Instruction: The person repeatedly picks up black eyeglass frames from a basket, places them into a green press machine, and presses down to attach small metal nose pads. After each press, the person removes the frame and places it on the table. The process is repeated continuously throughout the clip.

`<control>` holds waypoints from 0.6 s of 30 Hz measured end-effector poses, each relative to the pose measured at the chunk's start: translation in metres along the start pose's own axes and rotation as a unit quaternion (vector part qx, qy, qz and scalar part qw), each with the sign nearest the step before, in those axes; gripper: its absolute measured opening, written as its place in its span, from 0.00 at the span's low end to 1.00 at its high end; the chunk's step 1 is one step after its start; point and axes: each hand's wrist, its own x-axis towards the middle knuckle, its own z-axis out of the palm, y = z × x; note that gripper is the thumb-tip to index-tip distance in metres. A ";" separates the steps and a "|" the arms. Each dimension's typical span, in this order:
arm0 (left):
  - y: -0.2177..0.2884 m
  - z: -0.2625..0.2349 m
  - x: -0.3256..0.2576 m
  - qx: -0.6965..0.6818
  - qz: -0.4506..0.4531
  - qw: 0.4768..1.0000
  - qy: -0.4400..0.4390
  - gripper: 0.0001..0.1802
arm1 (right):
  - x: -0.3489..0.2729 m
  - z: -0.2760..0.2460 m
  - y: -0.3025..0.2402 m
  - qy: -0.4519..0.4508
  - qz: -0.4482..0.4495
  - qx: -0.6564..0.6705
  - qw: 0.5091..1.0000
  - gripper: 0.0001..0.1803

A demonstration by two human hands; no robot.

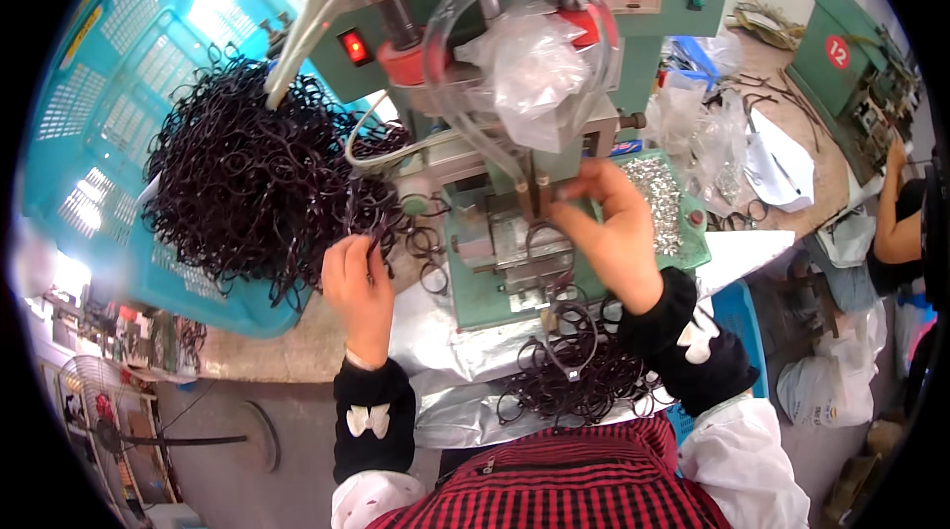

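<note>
My left hand (pixel 358 293) is closed at the edge of a big tangled pile of dark cord loops (pixel 262 173), with a dark loop pinched at its fingertips. My right hand (pixel 616 237) reaches to the tooling of a green bench press (pixel 653 19). Its thumb and forefinger are bent around a dark loop (pixel 550 250) that hangs over the metal die block (pixel 515 237); the fingertips are partly hidden. A few loose loops (pixel 427 247) lie between my left hand and the press base. More dark loops (pixel 574 376) are heaped on silvery sheeting before me.
A turquoise basket (pixel 129 123) stands at left under the pile. Right of the die is a green tray (pixel 658 197) of small shiny metal pieces. Plastic bags (pixel 693 123) and a paper sheet (pixel 782 163) lie beyond. Another person's arm (pixel 896 222) shows at far right beside a second machine.
</note>
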 end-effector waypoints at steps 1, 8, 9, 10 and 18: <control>0.002 -0.002 -0.010 -0.015 -0.014 1.000 -0.004 0.11 | -0.007 0.004 0.001 0.007 0.021 0.026 0.999 0.21; 0.041 -0.021 -0.010 -0.261 -0.172 0.948 0.059 0.08 | -0.012 0.011 -0.009 0.019 0.094 0.138 0.986 0.24; 0.053 -0.024 -0.004 -0.298 -0.174 0.935 0.078 0.07 | -0.010 0.012 -0.013 0.012 0.107 0.151 0.983 0.24; 0.070 -0.031 0.008 -0.299 -0.156 0.937 0.087 0.06 | -0.009 0.012 -0.015 0.007 0.121 0.164 0.979 0.24; 0.104 -0.059 0.031 -0.379 0.186 0.906 -0.034 0.07 | -0.020 0.008 -0.045 -0.044 0.070 0.115 0.990 0.27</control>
